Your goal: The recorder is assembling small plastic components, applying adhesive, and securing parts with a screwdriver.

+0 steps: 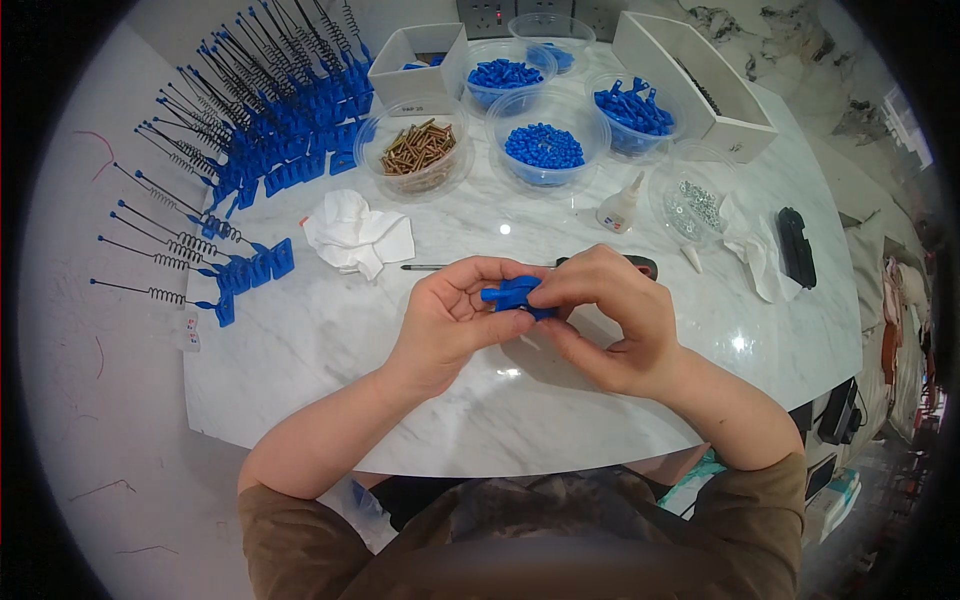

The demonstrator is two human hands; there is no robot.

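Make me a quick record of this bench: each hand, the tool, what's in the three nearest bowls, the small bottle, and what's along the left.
Left hand: grips blue part
Right hand: thumb and fingers on the same part
Tool: screwdriver, lying beyond the hands, partly hidden
Bowls, left to right: brass-coloured screws; small blue pieces; small silver bits, kind unclear
Bottle: upright, beyond right hand
Left side: rows of blue pieces with springs

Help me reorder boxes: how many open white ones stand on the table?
2: a small box at the back, left of centre, and a long box at the back right. I see no sign of others hidden.
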